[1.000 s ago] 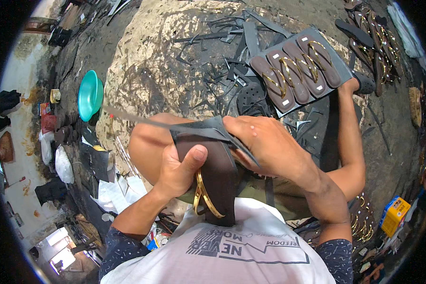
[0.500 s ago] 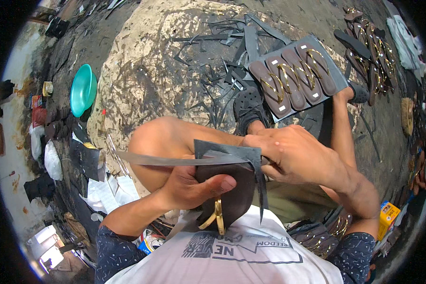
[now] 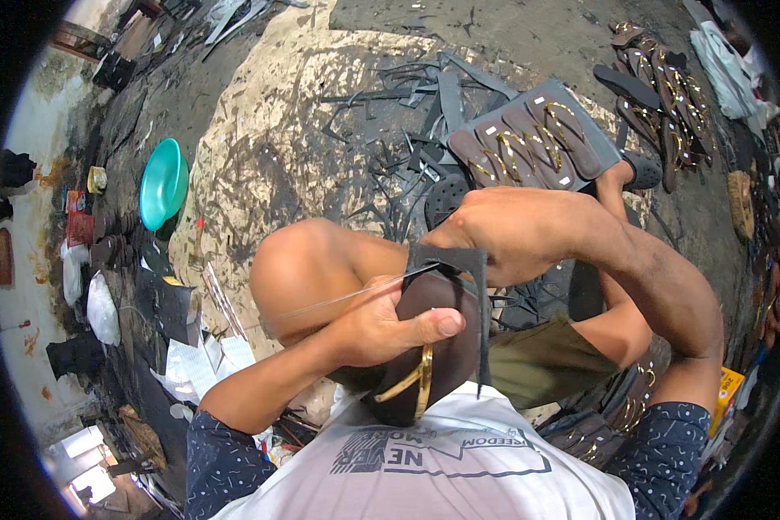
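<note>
My left hand (image 3: 377,322) is closed round a dark brown sandal (image 3: 451,364) with a gold strap, its thumb lying across the footbed. The sandal is held over my lap with its strap end against my shirt. A black sheet of sole material (image 3: 451,257) sticks out past the far end of the sandal, and a narrow cut strip hangs down its right side. My right hand (image 3: 494,234) is curled just beyond that end. From it a long thin knife blade (image 3: 342,296), seen nearly edge-on, reaches left across the sheet. The knife's handle is hidden in the fist.
Several gold-strapped sandals lie on a grey sheet (image 3: 607,149) beyond my knees, near my shoe. More sandals (image 3: 667,95) are heaped at far right. Black offcuts (image 3: 446,104) litter the stained floor. A green basin (image 3: 164,184) and white papers (image 3: 204,360) are at left.
My right hand has moved slightly up and turned, with the elbow swinging outward to the right. The blade has gone from broadside to nearly edge-on. The sandal has tilted a little in my left hand.
</note>
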The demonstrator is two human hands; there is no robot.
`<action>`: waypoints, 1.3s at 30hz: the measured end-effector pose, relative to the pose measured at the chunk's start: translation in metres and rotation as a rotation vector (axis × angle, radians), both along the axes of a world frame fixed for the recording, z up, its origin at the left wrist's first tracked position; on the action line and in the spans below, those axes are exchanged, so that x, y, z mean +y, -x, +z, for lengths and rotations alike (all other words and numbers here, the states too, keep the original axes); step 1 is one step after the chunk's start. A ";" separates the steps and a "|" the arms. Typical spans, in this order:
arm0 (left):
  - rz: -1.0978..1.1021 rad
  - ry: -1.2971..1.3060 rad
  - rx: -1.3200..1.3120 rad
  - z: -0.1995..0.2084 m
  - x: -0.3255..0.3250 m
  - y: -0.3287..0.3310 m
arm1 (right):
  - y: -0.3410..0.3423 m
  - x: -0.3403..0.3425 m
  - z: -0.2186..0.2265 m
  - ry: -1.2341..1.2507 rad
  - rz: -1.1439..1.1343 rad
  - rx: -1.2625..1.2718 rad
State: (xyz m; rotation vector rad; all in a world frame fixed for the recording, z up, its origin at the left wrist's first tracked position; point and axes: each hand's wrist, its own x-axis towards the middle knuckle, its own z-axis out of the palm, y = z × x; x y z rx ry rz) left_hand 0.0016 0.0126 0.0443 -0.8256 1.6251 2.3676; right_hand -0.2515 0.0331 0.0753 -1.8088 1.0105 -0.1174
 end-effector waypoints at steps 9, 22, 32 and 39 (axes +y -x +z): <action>0.632 -0.468 0.919 -0.023 0.000 -0.011 | 0.008 0.110 -0.080 0.497 -1.241 -0.423; 1.124 -0.202 0.065 -0.069 0.041 0.013 | -0.070 0.184 -0.137 0.212 -1.029 0.031; 1.060 -0.215 0.129 -0.082 0.039 -0.010 | -0.059 0.076 -0.105 0.348 -0.714 -0.201; 1.016 -0.187 0.142 -0.069 0.034 -0.011 | -0.076 0.015 -0.126 0.312 -0.602 -0.104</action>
